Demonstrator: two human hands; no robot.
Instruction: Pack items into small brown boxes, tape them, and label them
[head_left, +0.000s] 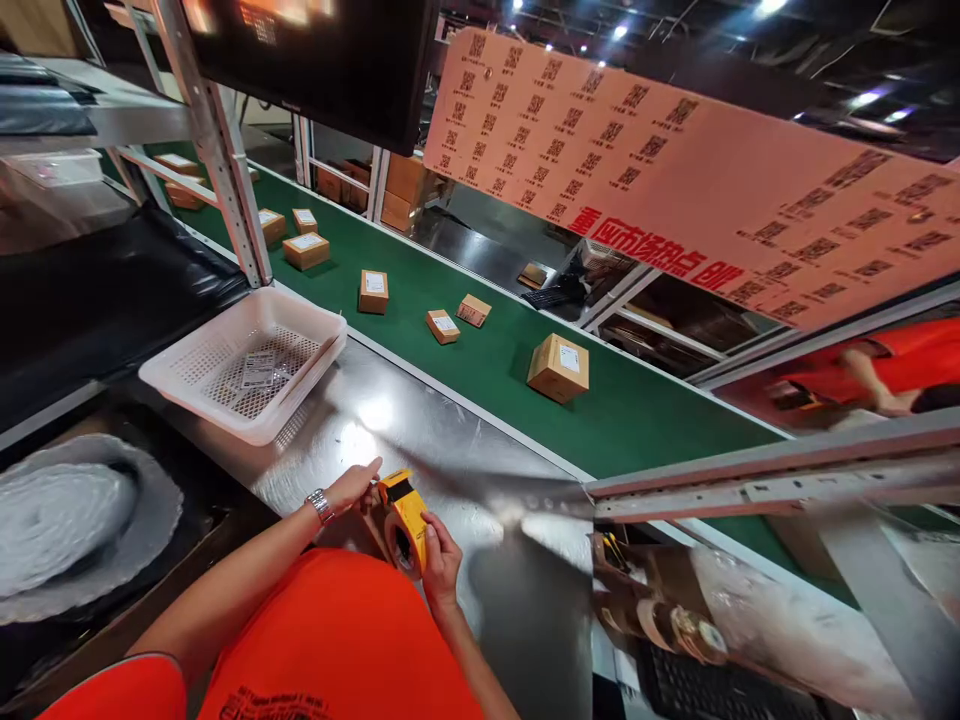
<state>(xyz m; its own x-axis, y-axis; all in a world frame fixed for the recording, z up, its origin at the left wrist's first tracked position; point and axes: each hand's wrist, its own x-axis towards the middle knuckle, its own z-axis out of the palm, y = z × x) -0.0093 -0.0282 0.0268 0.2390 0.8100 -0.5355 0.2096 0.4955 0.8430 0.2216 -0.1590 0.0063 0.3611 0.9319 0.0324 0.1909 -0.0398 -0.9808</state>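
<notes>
My right hand (441, 560) grips a yellow tape dispenser (407, 515) by its side, close to my body and above the metal worktop (517, 610). A roll of tape (402, 548) shows inside it. My left hand (354, 488) is at the dispenser's front end, with one finger stretched out and the others curled in. What those curled fingers hold is hidden. Left of my hands on the worktop stands a white plastic basket (217, 410), with a labelled clear packet (259, 369) inside.
Beyond the worktop runs a green conveyor belt (480, 370) with several labelled cardboard boxes (559, 368). Bubble wrap (67, 520) lies to the left. On the right are a metal rail (750, 470), tape rolls (675, 628) and a keyboard (720, 690). Another person's arm (870, 375) shows behind.
</notes>
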